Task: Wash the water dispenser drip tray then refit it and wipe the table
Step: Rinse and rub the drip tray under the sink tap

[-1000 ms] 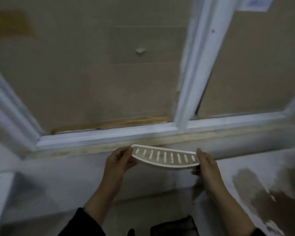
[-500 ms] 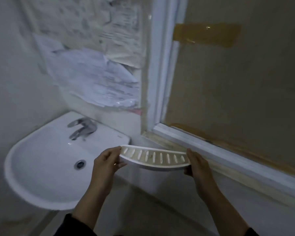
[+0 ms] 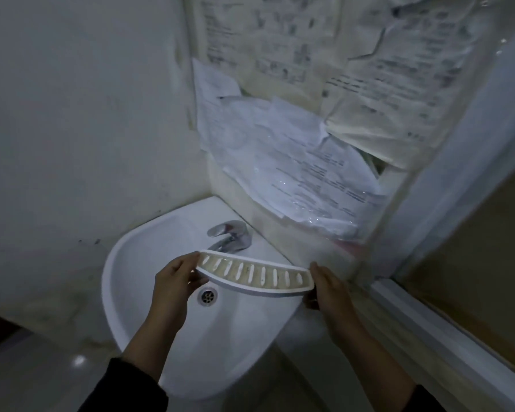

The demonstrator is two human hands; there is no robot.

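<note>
A white sink (image 3: 125, 292) is fixed to the wall, under and in front of both hands. Its drain (image 3: 208, 296) sits in the bottom of the bowl, just below the left hand and a little to its right. A chrome tap (image 3: 229, 234) stands on the back edge of the sink, beyond the hands and nearer to the left one. Above the hands, many printed papers (image 3: 295, 156) hang on the wall, some crumpled and covered with clear plastic. To the right of the right hand runs a white window frame (image 3: 446, 209), with brown cardboard (image 3: 488, 263) behind the glass. The wall (image 3: 72, 114) left of the hands is plain and stained.
</note>
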